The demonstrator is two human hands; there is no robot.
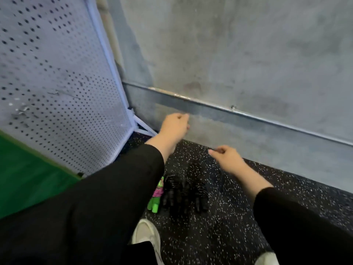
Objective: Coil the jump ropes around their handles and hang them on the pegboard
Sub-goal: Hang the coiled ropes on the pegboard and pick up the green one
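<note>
Both hands are up in the air w/ fingers curled in, holding nothing I can see. Left hand (174, 124) is up by the wall, right hand (226, 155) is lower. The black jump ropes (184, 190) lie on the floor (238, 217), below & btwn the hands, closer to the person's feet. A green jump rope handle (155, 199) lies just beside them on the left. The black handles point toward the feet, away from the wall. Right hand looks a bit nearer, I think. The pegboard (57, 83) stands to the left, w/ nothing hung on the part I can see.
</note>
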